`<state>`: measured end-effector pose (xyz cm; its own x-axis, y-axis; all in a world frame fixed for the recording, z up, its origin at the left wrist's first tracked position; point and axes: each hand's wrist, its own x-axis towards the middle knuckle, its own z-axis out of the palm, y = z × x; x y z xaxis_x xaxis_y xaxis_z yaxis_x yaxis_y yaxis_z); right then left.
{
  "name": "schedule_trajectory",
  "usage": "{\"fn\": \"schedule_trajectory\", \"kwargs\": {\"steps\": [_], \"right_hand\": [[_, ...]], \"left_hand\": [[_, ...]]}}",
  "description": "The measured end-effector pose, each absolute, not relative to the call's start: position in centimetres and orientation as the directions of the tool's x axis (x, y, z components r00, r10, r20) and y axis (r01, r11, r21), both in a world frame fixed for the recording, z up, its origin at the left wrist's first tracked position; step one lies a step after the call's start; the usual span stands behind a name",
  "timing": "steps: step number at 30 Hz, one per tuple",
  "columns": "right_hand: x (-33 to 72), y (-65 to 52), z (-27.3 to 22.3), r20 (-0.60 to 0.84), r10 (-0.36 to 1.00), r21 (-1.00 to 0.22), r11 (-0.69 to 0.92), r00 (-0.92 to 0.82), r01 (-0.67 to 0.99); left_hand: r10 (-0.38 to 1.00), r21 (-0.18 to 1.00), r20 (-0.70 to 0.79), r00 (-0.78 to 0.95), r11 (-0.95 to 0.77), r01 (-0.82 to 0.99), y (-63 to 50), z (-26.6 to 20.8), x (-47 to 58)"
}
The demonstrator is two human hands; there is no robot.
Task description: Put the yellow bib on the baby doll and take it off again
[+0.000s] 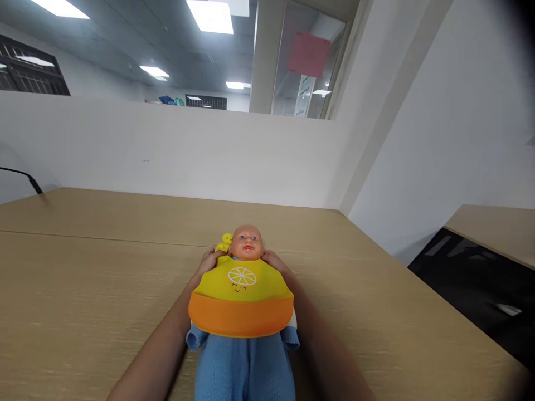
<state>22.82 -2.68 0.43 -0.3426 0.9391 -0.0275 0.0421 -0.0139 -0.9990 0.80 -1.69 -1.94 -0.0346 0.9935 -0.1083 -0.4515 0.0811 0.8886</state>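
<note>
A baby doll (247, 243) in a blue and white outfit (244, 367) lies face up on the wooden table. Across its chest spreads a yellow bib (217, 281) with an orange catch pocket (240, 317) and a white citrus-slice print. Beside the doll's head, my left hand (210, 259) is closed on the bib's yellow neck strap (225, 240), whose holed end sticks up past the fingers. At the other side of the neck, my right hand (273, 259) curls in against the bib's neck edge. Its fingertips are hidden behind the doll.
The wooden table (104, 278) runs back to a low white wall (188, 150) with a window opening above. A black cable (31, 181) hangs at the far left. To the right stands a wood-topped unit with a dark glossy front (463, 289).
</note>
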Motion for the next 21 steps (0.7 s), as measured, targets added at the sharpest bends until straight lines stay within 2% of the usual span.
{"fn": "schedule_trajectory", "kwargs": {"steps": [8, 21], "right_hand": [[22.8, -1.7, 0.1, -0.091, 0.915, -0.996, -0.078, -0.393, 0.050], [22.7, -3.1, 1.6, -0.047, 0.915, -0.999, -0.039, -0.402, 0.028]], "left_hand": [[0.989, 0.855, -0.144, -0.030, 0.109, -0.507, -1.6, -1.5, 0.8], [0.992, 0.877, -0.125, -0.025, 0.099, -0.469, -1.3, -1.8, 1.2]]}}
